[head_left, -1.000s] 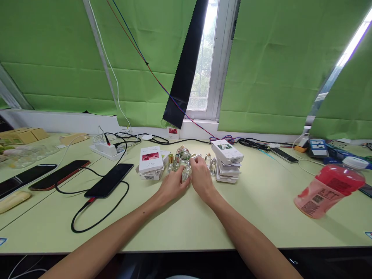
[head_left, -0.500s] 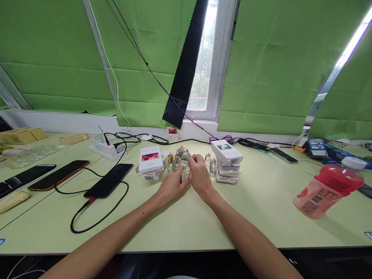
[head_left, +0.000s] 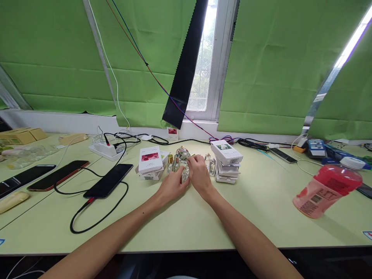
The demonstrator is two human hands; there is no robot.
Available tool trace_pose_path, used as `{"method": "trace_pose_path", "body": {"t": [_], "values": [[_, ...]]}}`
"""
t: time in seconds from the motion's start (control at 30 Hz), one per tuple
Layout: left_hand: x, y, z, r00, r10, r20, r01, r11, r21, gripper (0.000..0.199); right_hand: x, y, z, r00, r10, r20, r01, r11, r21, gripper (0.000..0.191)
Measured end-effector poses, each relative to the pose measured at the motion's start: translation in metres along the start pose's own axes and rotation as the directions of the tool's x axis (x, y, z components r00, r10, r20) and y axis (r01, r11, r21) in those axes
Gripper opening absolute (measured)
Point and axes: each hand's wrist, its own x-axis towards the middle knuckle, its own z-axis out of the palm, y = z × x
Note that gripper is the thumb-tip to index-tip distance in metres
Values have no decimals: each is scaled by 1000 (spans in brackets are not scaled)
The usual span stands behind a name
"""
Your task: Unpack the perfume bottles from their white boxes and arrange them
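My left hand (head_left: 171, 185) is closed around a small clear glass bottle (head_left: 185, 174) on the table. The fingers of my right hand (head_left: 200, 175) are pinched together at the bottle's top; what they grip is too small to make out. Just behind stands a round ornate glass piece (head_left: 182, 151). Beside my left fingers are small glass bottles with gold-coloured (head_left: 170, 159) and silver-coloured (head_left: 176, 160) caps. More small clear bottles (head_left: 212, 166) stand to the right of my right hand, partly hidden by it.
White boxes are stacked at left (head_left: 150, 159) and right (head_left: 226, 152) of my hands. A phone (head_left: 109, 181) with a looping black cable lies at left, near a power strip (head_left: 106, 149). A bottle of red drink (head_left: 327, 190) stands at right. Cables (head_left: 252, 143) run along the wall.
Almost nothing differs. Both hands stay at the glass bottle, with only a very slight shift of the fingers and of the whole view.
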Motion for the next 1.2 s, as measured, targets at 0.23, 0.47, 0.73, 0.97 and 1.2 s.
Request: {"method": "trace_pose_path", "body": {"t": [0.23,0.47,0.73,0.97,1.2], "values": [[0,-1,0,1000,1,4,-1,1000,3,26,2,5,5,998,-10,-54,13,998,56,24],[0,-1,1,1000,6,-3,-6,1000,7,26,3,12,11,990,-60,-130,72,993,91,21],[0,-1,1,1000,4,-3,-4,1000,11,26,4,11,11,995,-49,-90,54,997,53,21],[1,-2,1,1000,-2,-4,2,1000,4,24,4,10,9,996,-46,-77,50,997,51,21],[0,-2,1,1000,10,-12,-10,1000,3,24,4,10,10,997,-50,-62,53,997,49,21]]}}
